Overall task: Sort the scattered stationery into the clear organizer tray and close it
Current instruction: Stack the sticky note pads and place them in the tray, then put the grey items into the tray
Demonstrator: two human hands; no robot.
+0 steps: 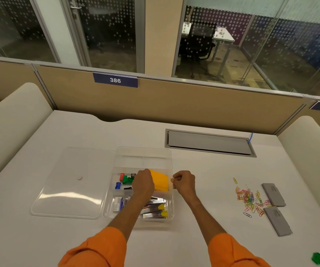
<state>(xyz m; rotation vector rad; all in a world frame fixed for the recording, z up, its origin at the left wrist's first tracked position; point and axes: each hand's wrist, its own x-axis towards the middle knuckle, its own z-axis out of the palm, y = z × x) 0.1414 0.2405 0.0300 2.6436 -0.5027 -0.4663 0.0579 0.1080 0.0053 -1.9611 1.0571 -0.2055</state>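
The clear organizer tray (143, 153) stands open in the middle of the desk, its clear lid (72, 182) lying flat to its left. My left hand (143, 183) grips a yellow sticky-note pad (161, 180) over the tray's middle right compartment. My right hand (184, 183) hovers just outside the tray's right wall, fingers curled, seemingly pinching something tiny that I cannot make out. Small coloured sharpeners and clips (126, 179) fill the middle left compartment. Staplers with yellow ends (156, 210) lie in the front compartment. A pile of coloured paper clips (248, 199) lies on the desk to the right.
Two grey flat boxes (273, 194) (277, 221) lie right of the paper clips. A green object (317, 258) sits at the desk's near right corner. A grey cable hatch (210, 142) is set into the desk behind the tray. A small pink disc (79, 177) shows at the lid.
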